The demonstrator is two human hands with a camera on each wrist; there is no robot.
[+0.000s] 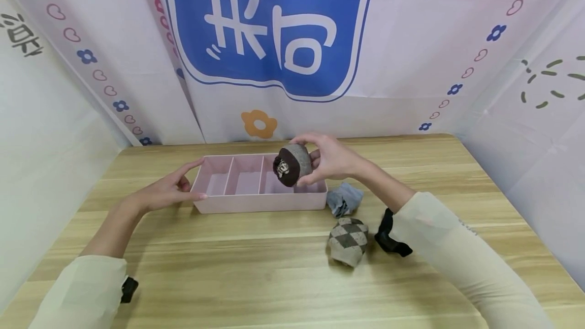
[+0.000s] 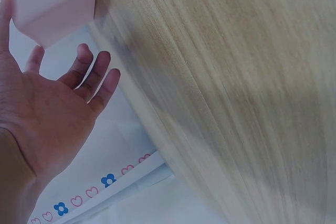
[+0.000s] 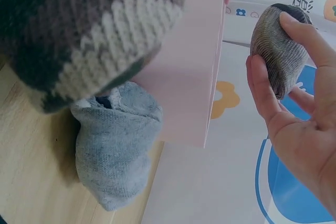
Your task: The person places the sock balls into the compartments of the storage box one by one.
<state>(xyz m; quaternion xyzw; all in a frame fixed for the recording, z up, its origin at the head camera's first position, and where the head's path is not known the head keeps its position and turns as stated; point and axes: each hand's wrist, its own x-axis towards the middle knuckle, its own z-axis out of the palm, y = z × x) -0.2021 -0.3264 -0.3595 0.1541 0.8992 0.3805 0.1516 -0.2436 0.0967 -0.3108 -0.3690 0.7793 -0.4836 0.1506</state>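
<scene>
My right hand [image 1: 335, 159] grips a rolled-up sock [image 1: 292, 164], grey-ribbed and dark brown with a cream print, between thumb and fingers. It is held over the right part of a pink divided box [image 1: 260, 203], hiding some of the inside. In the right wrist view, the same sock [image 3: 278, 45] shows its ribbed side. My left hand [image 1: 164, 189] holds the box's left end, index finger at the back corner and thumb at the front corner. Seen from the left wrist, the other fingers [image 2: 97, 80] are spread loosely below the box's end [image 2: 58, 9].
A blue-grey rolled sock [image 1: 345, 199] lies beside the box's right end. Nearer me is a brown-and-beige argyle rolled sock [image 1: 349, 240]. Black straps [image 1: 390, 235] hang at the sleeves. A printed cloth [image 1: 411, 39] backs the wooden table [image 1: 228, 278].
</scene>
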